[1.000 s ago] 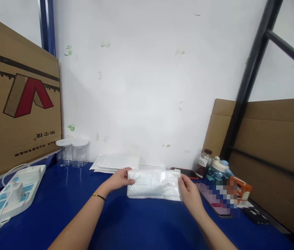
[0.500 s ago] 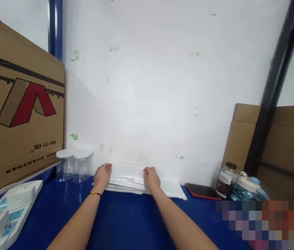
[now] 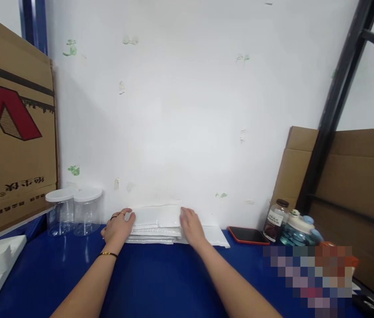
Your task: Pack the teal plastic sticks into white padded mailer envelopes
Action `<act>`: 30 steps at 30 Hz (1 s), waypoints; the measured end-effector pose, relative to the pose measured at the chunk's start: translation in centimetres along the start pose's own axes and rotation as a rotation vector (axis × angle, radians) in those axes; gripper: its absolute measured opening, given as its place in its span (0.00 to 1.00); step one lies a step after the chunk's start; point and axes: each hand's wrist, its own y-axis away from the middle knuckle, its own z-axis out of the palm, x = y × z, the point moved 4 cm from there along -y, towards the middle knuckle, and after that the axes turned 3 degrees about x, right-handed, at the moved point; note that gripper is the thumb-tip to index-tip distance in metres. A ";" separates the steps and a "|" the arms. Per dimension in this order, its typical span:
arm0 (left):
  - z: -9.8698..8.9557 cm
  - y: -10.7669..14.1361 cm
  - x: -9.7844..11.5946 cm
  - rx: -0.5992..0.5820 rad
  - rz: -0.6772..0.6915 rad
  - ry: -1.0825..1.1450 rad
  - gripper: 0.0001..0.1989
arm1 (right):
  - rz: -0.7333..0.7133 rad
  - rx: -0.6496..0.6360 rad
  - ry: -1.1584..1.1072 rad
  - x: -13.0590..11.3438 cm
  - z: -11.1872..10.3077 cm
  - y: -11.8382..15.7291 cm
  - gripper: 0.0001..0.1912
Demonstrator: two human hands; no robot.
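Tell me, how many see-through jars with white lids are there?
2: two clear plastic jars with white lids, one and the other, stand side by side left of the left hand.

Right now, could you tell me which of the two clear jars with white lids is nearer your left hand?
The right-hand jar; it stands between the other jar and the left hand.

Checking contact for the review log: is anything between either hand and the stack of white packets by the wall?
Nothing visible. The left hand and right hand rest directly on the ends of the white packet stack; the clear jars stand off to its left.
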 end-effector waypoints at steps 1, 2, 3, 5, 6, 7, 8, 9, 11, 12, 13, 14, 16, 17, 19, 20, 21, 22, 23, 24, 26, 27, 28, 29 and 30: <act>0.0 0.0 0.0 -0.003 -0.004 0.000 0.20 | -0.020 -0.047 0.020 1.1 -1.7 0.3 0.23; 0.0 0.1 0.0 -0.009 -0.012 0.001 0.20 | -0.046 -0.136 0.057 2.4 -3.1 0.8 0.25; -0.1 0.0 0.0 -0.014 -0.020 0.004 0.21 | -0.048 -0.259 0.110 4.0 -4.2 1.4 0.29; -0.2 0.0 0.1 -0.028 -0.013 0.016 0.22 | 0.039 -0.520 0.189 7.3 -5.5 3.0 0.42; -0.4 0.0 0.2 -0.032 -0.006 0.024 0.23 | 0.089 -0.597 0.201 8.7 -6.0 3.7 0.44; -0.5 0.0 0.3 -0.032 -0.002 0.031 0.25 | 0.097 -0.603 0.193 9.7 -6.4 4.1 0.43; -0.7 0.1 0.4 -0.027 0.002 0.036 0.26 | 0.083 -0.581 0.188 10.2 -6.6 4.4 0.41; -0.8 0.2 0.6 -0.022 0.009 0.040 0.27 | 0.063 -0.541 0.190 10.4 -6.8 4.5 0.37; -1.0 0.7 0.9 -0.012 0.029 0.033 0.28 | 0.036 -0.464 0.236 10.1 -6.9 4.6 0.31; -0.9 1.0 1.0 -0.013 0.049 0.025 0.28 | 0.038 -0.442 0.280 9.7 -7.1 4.7 0.27; -0.8 1.2 1.1 -0.014 0.071 0.014 0.28 | 0.041 -0.428 0.329 9.3 -7.3 4.9 0.23; -0.8 1.5 1.2 -0.006 0.086 0.000 0.28 | 0.040 -0.410 0.376 8.9 -7.8 5.0 0.19; -1.0 1.8 1.5 0.061 0.100 -0.031 0.29 | 0.020 -0.351 0.429 8.1 -9.5 5.6 0.14; -1.3 1.9 1.8 0.112 0.109 -0.044 0.29 | 0.013 -0.317 0.421 7.8 -10.7 5.9 0.14; -2.4 2.2 3.1 0.234 0.168 -0.051 0.29 | 0.030 -0.265 0.310 7.4 -13.4 6.7 0.13; -3.1 2.5 4.2 0.285 0.229 -0.040 0.29 | 0.051 -0.261 0.209 7.3 -14.7 7.1 0.13; -3.9 3.1 5.6 0.317 0.314 -0.018 0.28 | 0.081 -0.271 0.093 7.2 -16.0 7.5 0.13; -4.5 3.9 7.3 0.328 0.422 0.016 0.27 | 0.115 -0.291 -0.027 7.1 -17.0 7.8 0.13; -5.0 5.2 9.1 0.303 0.549 0.057 0.28 | 0.161 -0.312 -0.148 6.9 -17.8 8.1 0.13; -5.1 6.8 11.1 0.229 0.691 0.100 0.30 | 0.207 -0.340 -0.261 6.6 -18.4 8.3 0.13; -4.4 11.2 14.6 -0.022 0.987 0.140 0.39 | 0.290 -0.391 -0.454 5.8 -18.7 8.8 0.13; -3.6 13.7 16.0 -0.169 1.110 0.129 0.46 | 0.322 -0.415 -0.533 5.4 -18.5 9.0 0.12; -2.7 16.2 16.9 -0.289 1.200 0.106 0.50 | 0.347 -0.433 -0.599 4.9 -18.2 9.2 0.11; -1.7 18.4 17.6 -0.373 1.260 0.076 0.53 | 0.366 -0.443 -0.652 4.5 -17.9 9.4 0.10; -0.6 20.3 17.9 -0.425 1.289 0.038 0.55 | 0.381 -0.449 -0.698 4.2 -17.6 9.7 0.09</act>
